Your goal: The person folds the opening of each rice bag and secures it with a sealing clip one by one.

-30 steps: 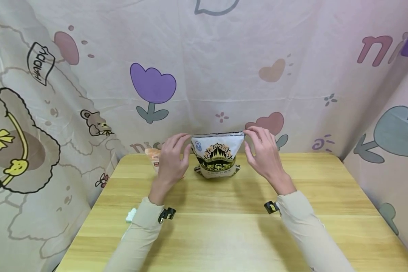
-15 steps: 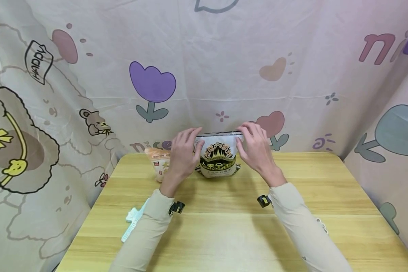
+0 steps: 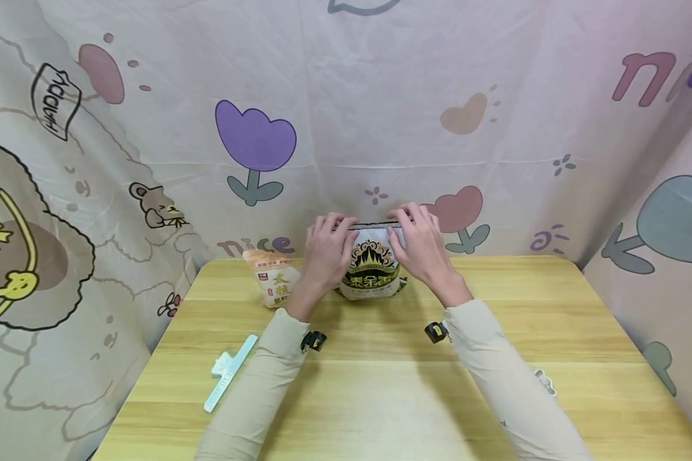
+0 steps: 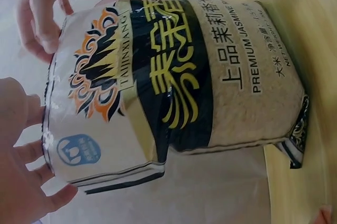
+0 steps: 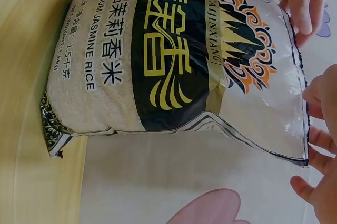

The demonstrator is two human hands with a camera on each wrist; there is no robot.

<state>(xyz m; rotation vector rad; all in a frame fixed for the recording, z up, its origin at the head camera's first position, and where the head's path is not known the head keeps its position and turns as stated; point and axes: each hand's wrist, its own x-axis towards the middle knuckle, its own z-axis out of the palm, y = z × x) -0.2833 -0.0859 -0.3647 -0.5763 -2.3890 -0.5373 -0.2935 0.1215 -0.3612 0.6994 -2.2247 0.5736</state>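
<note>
A bag of jasmine rice [image 3: 371, 272] stands upright at the back of the table, its lower part full and its top flat. My left hand [image 3: 327, 253] pinches the bag's top edge left of centre, thumb in front and fingers over the back. On the other side of centre, my right hand [image 3: 420, 246] pinches the same edge. Both wrist views show the bag's front: the left hand [image 4: 23, 150] and the right hand [image 5: 326, 134] each appear at its top edge. A dark line runs along that edge; whether it is cut open I cannot tell.
An orange and white bag [image 3: 273, 282] stands left of the rice bag. Nearer on the left lies a mint-green bag clip [image 3: 230, 372]. A small white object [image 3: 544, 382] lies by the right sleeve, partly covered. A patterned curtain [image 3: 375, 128] hangs behind the wooden table [image 3: 369, 397].
Both hands have slid inward along the rice bag's top edge, from its corners toward the middle. The orange and white bag and the green clip are now less covered by the left arm.
</note>
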